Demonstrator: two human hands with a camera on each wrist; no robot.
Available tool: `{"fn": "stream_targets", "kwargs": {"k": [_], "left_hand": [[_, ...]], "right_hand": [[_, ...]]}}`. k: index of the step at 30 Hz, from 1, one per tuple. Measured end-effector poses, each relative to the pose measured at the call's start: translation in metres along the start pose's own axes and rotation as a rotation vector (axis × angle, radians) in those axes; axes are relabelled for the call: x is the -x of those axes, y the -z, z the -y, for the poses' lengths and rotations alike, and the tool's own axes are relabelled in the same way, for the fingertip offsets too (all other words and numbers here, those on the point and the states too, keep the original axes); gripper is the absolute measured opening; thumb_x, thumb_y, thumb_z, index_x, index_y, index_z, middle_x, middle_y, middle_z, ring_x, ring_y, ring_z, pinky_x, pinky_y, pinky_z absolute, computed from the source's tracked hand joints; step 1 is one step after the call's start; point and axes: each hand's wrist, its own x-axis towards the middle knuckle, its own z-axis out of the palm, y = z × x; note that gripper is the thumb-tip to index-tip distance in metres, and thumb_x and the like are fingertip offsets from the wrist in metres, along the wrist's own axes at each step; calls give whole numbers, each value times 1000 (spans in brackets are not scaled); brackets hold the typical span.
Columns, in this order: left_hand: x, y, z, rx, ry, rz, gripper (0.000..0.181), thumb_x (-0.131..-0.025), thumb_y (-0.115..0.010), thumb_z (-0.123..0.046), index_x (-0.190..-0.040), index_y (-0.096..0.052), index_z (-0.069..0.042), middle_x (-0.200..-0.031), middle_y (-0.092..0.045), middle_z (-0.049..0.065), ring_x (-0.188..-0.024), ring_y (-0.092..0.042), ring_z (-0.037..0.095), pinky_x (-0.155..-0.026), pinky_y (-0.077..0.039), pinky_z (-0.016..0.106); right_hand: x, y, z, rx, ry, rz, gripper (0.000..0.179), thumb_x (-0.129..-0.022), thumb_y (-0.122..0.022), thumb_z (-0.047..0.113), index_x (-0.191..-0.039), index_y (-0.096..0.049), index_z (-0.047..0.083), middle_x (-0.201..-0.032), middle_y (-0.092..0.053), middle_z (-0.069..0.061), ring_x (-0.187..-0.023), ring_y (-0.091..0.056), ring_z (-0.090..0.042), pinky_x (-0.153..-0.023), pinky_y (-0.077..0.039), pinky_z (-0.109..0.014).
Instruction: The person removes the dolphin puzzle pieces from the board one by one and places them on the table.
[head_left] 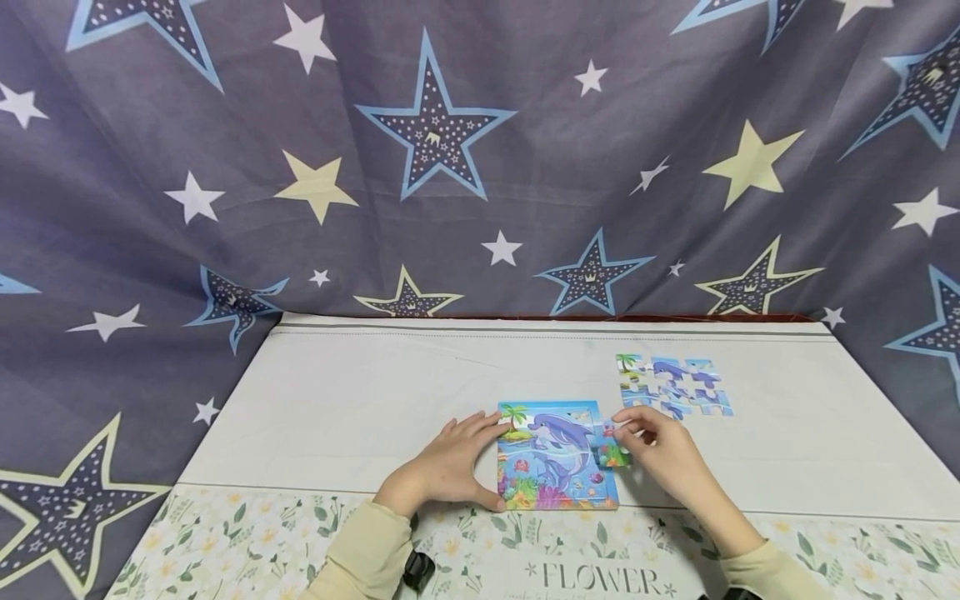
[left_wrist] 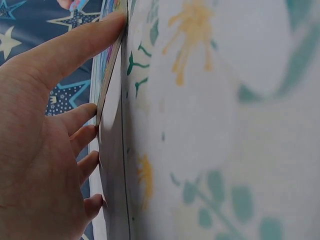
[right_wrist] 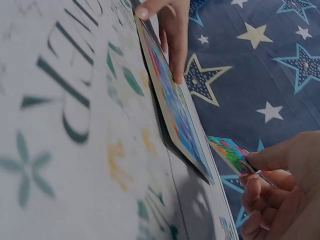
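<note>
A square picture puzzle board (head_left: 551, 501), printed with dolphins, a palm tree and coral, lies flat on the table. My left hand (head_left: 450, 467) spreads along its left side, thumb at the near left corner and fingertips by the far left. In the left wrist view, the thumb (left_wrist: 85, 47) reaches the board's edge while the other fingers are lightly bent. Between thumb and fingers, my right hand (head_left: 660, 446) pinches a puzzle piece (right_wrist: 227, 154) with blue, red and green coral print. That piece is tilted above the table, overlapping the board's right edge in the head view.
Behind the right hand, several dolphin puzzle pieces (head_left: 705, 377) lie in a loose cluster on the table. A cloth (head_left: 262, 533) with flowers and the word FLOWER covers the table's near part. A grey-blue star-patterned curtain (head_left: 480, 217) hangs at the back and sides.
</note>
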Motion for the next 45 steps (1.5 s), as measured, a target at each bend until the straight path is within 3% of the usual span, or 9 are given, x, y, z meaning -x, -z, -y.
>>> {"fn": "stream_targets", "kwargs": {"k": [12,29,37,45], "left_hand": [[0,-1,-1,2,2,2,107,-68,-87,-50,-155,-35,-17,-163,-24,3,-150,-16,29,-121,-7,54],[0,0,0,16,5,12,106,-68,-87,-50,-155,-35,-17,-163,-23,3,-150,-15,29,-121,-6,54],[0,0,0,12,3,10,106,-68,-87,-49,-155,-35,-17,-163,-23,3,-150,-15,29,-121,-6,54],[0,0,1,7,0,7,106,-68,-87,-50,-155,-36,-16,-163,-23,4,-150,-15,30,-121,-7,54]], "right_hand": [[-5,16,-17,45,-22,-71,17,-92,-67,2,-109,-69,-1,-85,-70,-5,-75,-60,-16,-64,-49,-23],[-20,26,-37,-45,-123,-29,25,-96,-63,5,-116,-65,-9,-89,-71,-14,-65,-59,-15,-48,-48,-26],[-26,27,-46,-24,-170,-10,28,-96,-63,9,-119,-64,-8,-82,-67,-8,-60,-54,-16,-46,-46,-26],[-27,27,-47,28,-171,-13,28,-96,-64,10,-117,-65,-8,-86,-70,-10,-64,-58,-17,-49,-47,-27]]}}
